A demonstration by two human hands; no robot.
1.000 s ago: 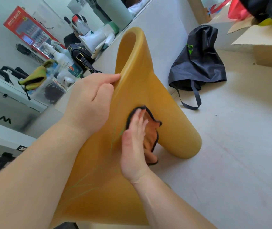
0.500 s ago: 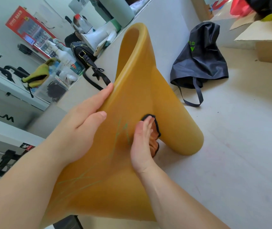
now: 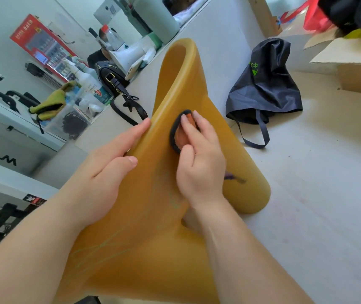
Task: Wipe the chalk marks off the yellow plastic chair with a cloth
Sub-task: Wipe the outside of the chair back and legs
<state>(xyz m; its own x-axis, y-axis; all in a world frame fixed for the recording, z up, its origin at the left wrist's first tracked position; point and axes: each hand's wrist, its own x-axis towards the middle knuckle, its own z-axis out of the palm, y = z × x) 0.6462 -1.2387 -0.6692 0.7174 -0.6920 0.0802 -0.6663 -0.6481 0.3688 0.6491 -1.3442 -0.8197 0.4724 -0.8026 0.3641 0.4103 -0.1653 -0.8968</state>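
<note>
The yellow plastic chair [image 3: 181, 88] lies tipped on the pale floor, its curved surface facing me. Faint green chalk marks [image 3: 100, 246] streak its lower part, and fainter ones run near my right wrist. My left hand [image 3: 107, 170] grips the chair's left edge, thumb on the front. My right hand [image 3: 199, 159] presses an orange cloth with a black border [image 3: 176, 133] flat against the chair's middle. Most of the cloth is hidden under my fingers. A dark smudge [image 3: 234, 177] shows on the chair right of my right hand.
A dark blue drawstring bag [image 3: 265, 84] lies on the floor right of the chair. A cardboard box [image 3: 354, 69] sits at the far right. A black handbag [image 3: 111, 80], spray bottles and a megaphone [image 3: 131, 53] crowd the ledge on the left.
My right hand has carried the cloth up the chair's surface. My left hand slid lower along the chair's left edge, and the view shifted a little.
</note>
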